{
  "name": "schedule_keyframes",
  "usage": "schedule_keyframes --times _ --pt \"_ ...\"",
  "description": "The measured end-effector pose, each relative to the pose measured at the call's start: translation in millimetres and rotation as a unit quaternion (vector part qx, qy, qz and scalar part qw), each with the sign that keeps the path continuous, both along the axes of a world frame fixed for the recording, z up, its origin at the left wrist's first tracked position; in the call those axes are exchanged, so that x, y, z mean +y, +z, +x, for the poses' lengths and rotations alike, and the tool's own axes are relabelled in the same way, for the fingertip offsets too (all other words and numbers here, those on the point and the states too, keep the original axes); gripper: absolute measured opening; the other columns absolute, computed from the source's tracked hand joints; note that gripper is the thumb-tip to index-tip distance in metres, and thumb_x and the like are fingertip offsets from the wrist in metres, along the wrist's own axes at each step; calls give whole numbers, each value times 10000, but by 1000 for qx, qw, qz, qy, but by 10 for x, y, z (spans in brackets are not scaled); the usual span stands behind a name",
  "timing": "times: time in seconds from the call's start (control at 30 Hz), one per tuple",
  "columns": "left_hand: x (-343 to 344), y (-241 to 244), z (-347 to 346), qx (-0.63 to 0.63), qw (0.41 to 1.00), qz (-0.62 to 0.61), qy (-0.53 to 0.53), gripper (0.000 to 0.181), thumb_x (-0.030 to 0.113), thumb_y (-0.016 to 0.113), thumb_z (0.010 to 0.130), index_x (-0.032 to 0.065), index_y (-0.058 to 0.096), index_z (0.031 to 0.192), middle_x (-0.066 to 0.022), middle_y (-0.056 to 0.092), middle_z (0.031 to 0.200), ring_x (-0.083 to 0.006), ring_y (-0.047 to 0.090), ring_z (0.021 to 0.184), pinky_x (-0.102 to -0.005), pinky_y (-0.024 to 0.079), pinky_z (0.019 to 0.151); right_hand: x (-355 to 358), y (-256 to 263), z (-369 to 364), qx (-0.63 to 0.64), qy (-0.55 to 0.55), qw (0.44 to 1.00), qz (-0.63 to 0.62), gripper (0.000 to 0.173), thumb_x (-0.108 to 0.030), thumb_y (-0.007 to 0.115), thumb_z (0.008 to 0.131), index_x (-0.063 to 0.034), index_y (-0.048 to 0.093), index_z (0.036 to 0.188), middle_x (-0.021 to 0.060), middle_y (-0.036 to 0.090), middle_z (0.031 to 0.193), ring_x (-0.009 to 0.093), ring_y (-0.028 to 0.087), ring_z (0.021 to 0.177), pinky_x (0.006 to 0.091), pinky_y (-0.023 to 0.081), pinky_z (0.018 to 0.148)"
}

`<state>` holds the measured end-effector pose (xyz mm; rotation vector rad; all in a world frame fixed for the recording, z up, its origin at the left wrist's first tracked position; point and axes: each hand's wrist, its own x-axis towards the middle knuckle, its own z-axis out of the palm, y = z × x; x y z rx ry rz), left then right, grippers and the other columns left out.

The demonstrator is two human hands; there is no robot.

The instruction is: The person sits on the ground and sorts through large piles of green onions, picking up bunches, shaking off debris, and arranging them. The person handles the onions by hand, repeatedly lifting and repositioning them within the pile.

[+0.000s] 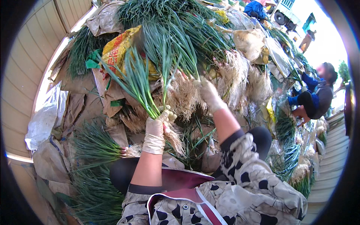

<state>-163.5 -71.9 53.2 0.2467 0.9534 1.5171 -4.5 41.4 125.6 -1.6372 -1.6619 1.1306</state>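
My left hand [159, 123], in a pale thin glove, grips a small bunch of green onions [140, 87]. Their leaves fan up and away from me, and the reddish bulbs and stringy roots [175, 140] hang below the fist. My right hand [209, 92], gloved too, is at the near edge of a large heap of green onions [182, 42]. Its fingertips pinch the lower stem of an onion there, partly hidden by the fingers. Another tuft of pale roots [232, 69] spills over the heap's edge just beyond that hand.
A yellow woven sack [121, 50] bearing red writing lies left of the heap. Beside my left knee are a tied-looking bunch [104, 146] and more onions [95, 194]. Loose leaves litter the ground before me. At right a person [317, 92] sits among onions; others and a truck [284, 17] are farther off.
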Motion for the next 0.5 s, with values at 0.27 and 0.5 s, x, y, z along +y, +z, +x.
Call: schedule_keyframes --times 0.27,0.5 --pt "40 -43 17 93 995 -29 -26 201 157 637 860 6 593 984 -61 618 709 -122 591 538 -200 394 368 249 -446 -502 33 271 934 230 914 -294 653 837 -11 27 1440 200 60 1508 312 156 1377 331 154 1120" --pt "49 -216 -16 84 995 -55 -14 205 216 589 898 17 590 948 -17 583 662 -91 548 487 -189 337 329 -223 -745 -535 -157 162 944 241 670 -277 540 879 -168 185 1438 206 637 835 381 621 754 458 486 666"
